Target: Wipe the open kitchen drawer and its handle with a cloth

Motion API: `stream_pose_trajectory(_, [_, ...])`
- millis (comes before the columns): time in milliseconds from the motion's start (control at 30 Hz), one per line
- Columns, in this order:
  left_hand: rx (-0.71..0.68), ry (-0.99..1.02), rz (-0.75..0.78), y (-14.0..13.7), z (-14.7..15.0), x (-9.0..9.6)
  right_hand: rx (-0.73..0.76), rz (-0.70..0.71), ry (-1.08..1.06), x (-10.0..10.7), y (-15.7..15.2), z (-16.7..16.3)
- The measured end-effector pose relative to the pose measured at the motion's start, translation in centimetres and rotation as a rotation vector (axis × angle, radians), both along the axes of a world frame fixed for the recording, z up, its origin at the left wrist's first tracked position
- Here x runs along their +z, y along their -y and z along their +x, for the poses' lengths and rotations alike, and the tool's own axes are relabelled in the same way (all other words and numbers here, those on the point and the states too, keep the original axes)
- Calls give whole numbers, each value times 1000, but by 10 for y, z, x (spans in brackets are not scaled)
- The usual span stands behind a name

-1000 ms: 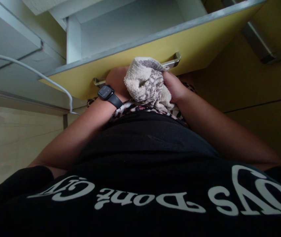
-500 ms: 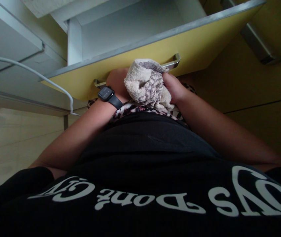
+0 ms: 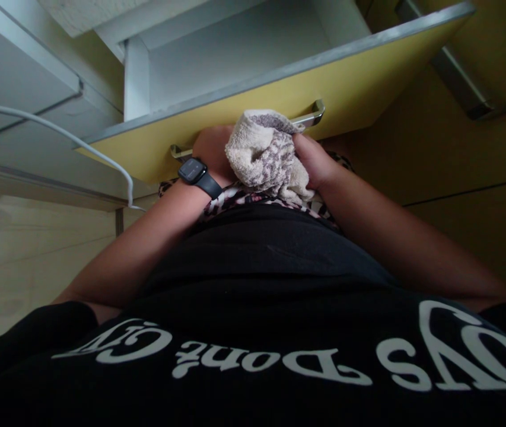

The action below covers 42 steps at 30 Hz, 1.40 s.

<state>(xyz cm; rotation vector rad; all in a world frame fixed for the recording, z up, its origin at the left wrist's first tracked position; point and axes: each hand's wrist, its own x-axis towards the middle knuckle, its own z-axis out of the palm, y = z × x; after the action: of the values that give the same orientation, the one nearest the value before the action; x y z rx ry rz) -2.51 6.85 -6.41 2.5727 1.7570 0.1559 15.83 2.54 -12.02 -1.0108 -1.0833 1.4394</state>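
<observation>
The most readable writing is across the black T-shirt (image 3: 253, 255), where large pale letters, upside down in the head view, give "oys", "Dont" and "Cry"; the start of the first word runs out at the right edge, and whether there is an apostrophe is hard to tell. A black smartwatch (image 3: 193, 171) on the left wrist shows faint lines on its dark screen, too small to read, and any brand on it cannot be made out. The cloth (image 3: 270, 160), cream with a grey-brown pattern, is bunched up between the two hands, above the patterned garment (image 3: 217, 204) on the lap and in front of the yellow drawer front (image 3: 368, 77). The right hand (image 3: 312, 157) grasps the cloth at its right side, thumb near the upper corner. The left hand (image 3: 212, 148) is at the cloth's other side, its fingers hidden behind the folds, so its grip cannot be told. The cloth covers the middle of the metal drawer handle (image 3: 312, 118), both ends of which show. The drawer stands pulled out, and a white cable (image 3: 57, 121) curves down at the left.
</observation>
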Motion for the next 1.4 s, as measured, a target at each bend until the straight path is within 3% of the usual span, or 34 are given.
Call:
stream_pose_trajectory(267, [-38, -30, 27, -3, -2, -2, -55, 65, -4, -1, 0, -1])
stream_pose_trajectory(800, [-47, -85, -8, 5, 3, 9, -22, 24, 11, -3, -2, -1])
stream_pose_trajectory(1200, [11, -26, 2, 0, -2, 2, 14, -47, -7, 6, 3, -1])
stream_pose_trajectory(1400, [-9, -23, -17, 5, 1, 9, 17, -67, 5, 10, 4, -1])
